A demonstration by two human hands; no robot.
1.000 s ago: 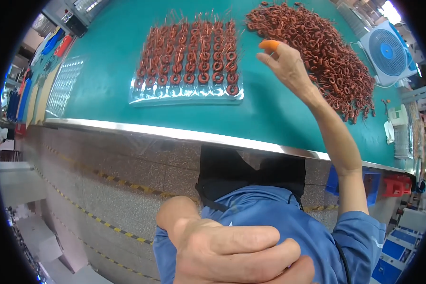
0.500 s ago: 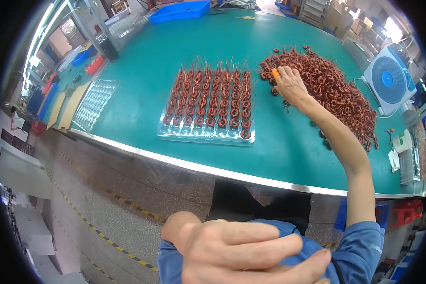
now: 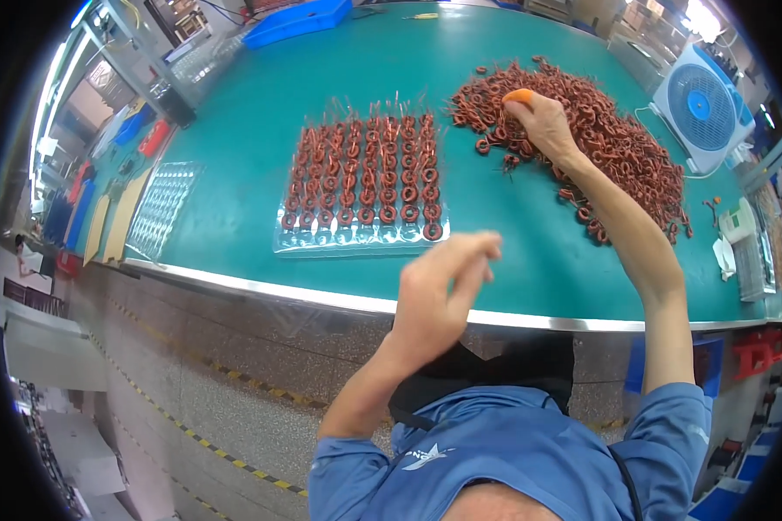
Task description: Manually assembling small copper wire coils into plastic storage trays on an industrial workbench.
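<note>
My right hand, with an orange finger cot on one finger, is over the left part of a large heap of copper-red wound ring coils. Its thumb and finger are drawn together in a pinch; whatever lies between them is hidden. My left hand hovers above the table's near edge with fingers bent and a gap beside the thumb, nothing visible in it. Just beyond it lies a clear plastic tray holding rows of the same coils, wire ends sticking up.
The green table has a pale metal near edge. Left lies another clear tray, beside cardboard strips. A blue bin stands at the back. On the right are a blue-white fan and a white container. Loose coils lie near the heap.
My left hand has moved away from close to the camera, forward to the table's edge. My right hand stays at the heap, its fingers now pinched. The view has shifted slightly.
</note>
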